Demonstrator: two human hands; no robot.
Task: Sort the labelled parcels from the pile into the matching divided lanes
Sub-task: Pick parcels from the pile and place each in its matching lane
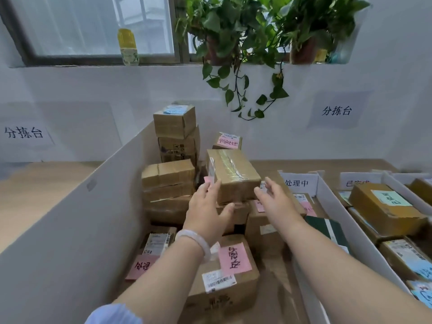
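A pile of brown cardboard parcels fills the middle bay. On top sits a taped parcel [232, 174], tilted, with a pink label at its left edge. My left hand [207, 212] reaches its near left corner, fingers spread and touching the side. My right hand [275, 199] is open just right of the parcel, a small gap between them. A parcel with a pink handwritten label [230, 265] lies under my left forearm. To the right, white dividers form lanes; one lane holds a parcel with a pale green label [385, 206].
A tall white divider board [77, 220] walls the pile on the left. A stack of boxes [176, 134] rises at the back of the pile. White lane signs [298, 183] stand at the lanes' far end. Trailing plants [245, 54] hang from the windowsill above.
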